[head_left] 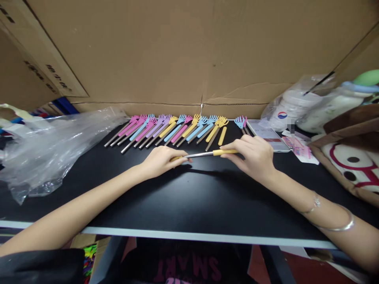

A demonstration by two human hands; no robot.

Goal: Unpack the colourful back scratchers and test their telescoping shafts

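A back scratcher with a metal rod (201,154) and yellow plastic parts is held level between my two hands, just above the black table. My left hand (160,161) pinches its left end, where a bit of yellow shows and the rest is hidden by my fingers. On the right, my right hand (256,156) grips the yellow handle (223,152) between thumb and fingers. Behind my hands lies a slanting row of back scratchers (177,130) in pink, blue, purple and yellow, claws pointing away. A loose yellow handle (222,136) lies at the row's right end.
A blue claw (239,123) and a pink one lie beside a phone (268,136). Clear plastic bags (59,146) cover the left side. A white cup (296,104), a bottle (334,104) and a brown bag (349,138) crowd the right. Cardboard (166,51) walls the back.
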